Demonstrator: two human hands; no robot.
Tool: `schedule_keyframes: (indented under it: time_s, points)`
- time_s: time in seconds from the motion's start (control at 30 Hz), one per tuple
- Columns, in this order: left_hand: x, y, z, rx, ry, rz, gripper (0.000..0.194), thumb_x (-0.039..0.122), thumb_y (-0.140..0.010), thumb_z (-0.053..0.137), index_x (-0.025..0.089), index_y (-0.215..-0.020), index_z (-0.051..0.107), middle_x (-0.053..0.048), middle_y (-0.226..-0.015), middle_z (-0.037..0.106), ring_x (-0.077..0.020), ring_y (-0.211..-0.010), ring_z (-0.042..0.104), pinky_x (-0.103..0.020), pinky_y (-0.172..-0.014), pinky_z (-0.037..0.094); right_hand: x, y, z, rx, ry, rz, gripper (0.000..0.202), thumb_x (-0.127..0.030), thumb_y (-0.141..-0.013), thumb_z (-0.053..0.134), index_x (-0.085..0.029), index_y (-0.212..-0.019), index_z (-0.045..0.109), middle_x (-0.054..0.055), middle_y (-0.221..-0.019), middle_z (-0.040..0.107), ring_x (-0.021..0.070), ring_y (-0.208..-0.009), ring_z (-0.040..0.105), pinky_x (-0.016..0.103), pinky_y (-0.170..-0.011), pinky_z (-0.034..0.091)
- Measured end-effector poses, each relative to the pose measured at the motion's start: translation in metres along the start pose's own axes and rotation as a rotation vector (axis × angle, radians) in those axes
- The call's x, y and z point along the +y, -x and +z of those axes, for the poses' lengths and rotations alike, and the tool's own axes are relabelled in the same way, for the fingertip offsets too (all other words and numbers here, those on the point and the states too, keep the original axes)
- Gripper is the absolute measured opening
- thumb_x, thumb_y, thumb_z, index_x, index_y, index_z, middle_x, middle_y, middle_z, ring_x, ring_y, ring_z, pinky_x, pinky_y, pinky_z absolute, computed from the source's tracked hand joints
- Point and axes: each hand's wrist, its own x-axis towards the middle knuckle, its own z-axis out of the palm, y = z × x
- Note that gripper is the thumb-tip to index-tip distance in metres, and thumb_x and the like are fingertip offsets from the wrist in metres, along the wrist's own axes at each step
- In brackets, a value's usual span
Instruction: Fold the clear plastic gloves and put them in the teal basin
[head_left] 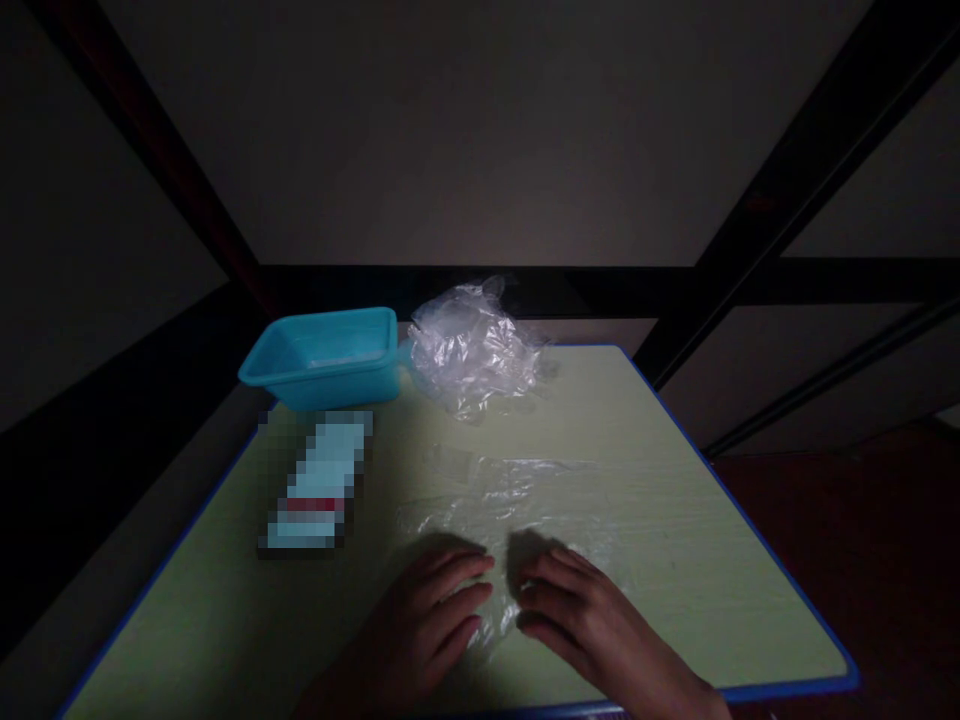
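A clear plastic bag (517,490) lies spread out on the pale table, thin and wrinkled, with shiny creases. My left hand (431,620) is over its near left part, fingers apart and pointing to the right. Facing it across a small gap, my right hand (581,615) is over the near right part, its fingers slightly bent and apart. Neither hand grips anything that I can see. Whether the fingertips press on the plastic is hard to tell in the dim light.
A crumpled heap of clear plastic (476,345) sits at the table's back edge, beside a turquoise plastic basin (337,385). A pixelated phone-like object (319,480) lies in front of the basin. The table (712,580) has a blue rim; a wall stands behind it.
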Motion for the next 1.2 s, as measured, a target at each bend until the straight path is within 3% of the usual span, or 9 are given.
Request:
schedule_keyframes:
  time_s: [0.23, 0.47, 0.6, 0.7, 0.9, 1.2]
  points:
    - [0.001, -0.002, 0.000, -0.041, 0.114, -0.127, 0.024, 0.014, -0.082, 0.056, 0.018, -0.105, 0.061, -0.008, -0.106, 0.067, -0.0202, -0.099, 0.060, -0.035, -0.086, 0.051, -0.003, -0.001, 0.012, 0.115, -0.103, 0.080, 0.011, -0.017, -0.087, 0.055, -0.022, -0.086, 0.065, 0.001, -0.089, 0.066, 0.0174, -0.087, 0.060, 0.036, -0.083, 0.048]
    - [-0.002, 0.002, -0.002, -0.133, 0.188, -0.101, 0.055, 0.045, -0.065, 0.075, 0.017, -0.111, 0.060, -0.012, -0.116, 0.062, -0.0274, -0.109, 0.054, -0.042, -0.090, 0.048, -0.002, 0.000, 0.012, 0.111, -0.160, 0.079, 0.012, -0.018, -0.089, 0.051, -0.021, -0.084, 0.062, 0.002, -0.089, 0.065, 0.0182, -0.087, 0.059, 0.037, -0.082, 0.048]
    - [0.001, 0.002, -0.001, -0.095, 0.166, -0.131, 0.047, 0.028, -0.066, 0.073, 0.020, -0.110, 0.060, -0.009, -0.115, 0.063, -0.0256, -0.108, 0.055, -0.041, -0.089, 0.049, 0.001, 0.002, 0.013, 0.111, -0.152, 0.060, 0.004, -0.026, -0.082, 0.062, -0.023, -0.085, 0.064, 0.002, -0.095, 0.066, 0.0203, -0.093, 0.060, 0.039, -0.085, 0.047]
    - [0.002, 0.003, -0.001, -0.049, 0.160, -0.164, 0.047, 0.018, -0.063, 0.072, 0.019, -0.108, 0.061, -0.009, -0.113, 0.064, -0.0257, -0.105, 0.056, -0.041, -0.087, 0.051, 0.000, 0.001, 0.013, 0.102, -0.146, 0.053, 0.004, -0.023, -0.082, 0.062, -0.024, -0.079, 0.064, 0.000, -0.093, 0.066, 0.0185, -0.091, 0.061, 0.037, -0.085, 0.046]
    - [0.001, 0.007, -0.002, -0.021, 0.212, -0.172, 0.055, 0.020, -0.059, 0.077, 0.020, -0.111, 0.058, -0.009, -0.113, 0.064, -0.0258, -0.104, 0.058, -0.042, -0.088, 0.050, -0.003, -0.001, 0.013, 0.107, -0.161, 0.095, 0.010, -0.017, -0.086, 0.056, -0.022, -0.078, 0.060, 0.001, -0.088, 0.066, 0.0180, -0.085, 0.060, 0.035, -0.081, 0.045]
    - [-0.001, 0.005, -0.004, -0.095, 0.332, -0.214, 0.062, 0.031, -0.055, 0.083, 0.021, -0.111, 0.058, -0.009, -0.114, 0.062, -0.0259, -0.106, 0.056, -0.040, -0.092, 0.047, -0.006, -0.001, 0.012, 0.089, -0.119, 0.114, 0.011, -0.013, -0.087, 0.049, -0.021, -0.080, 0.053, 0.002, -0.088, 0.062, 0.0187, -0.085, 0.058, 0.037, -0.081, 0.045]
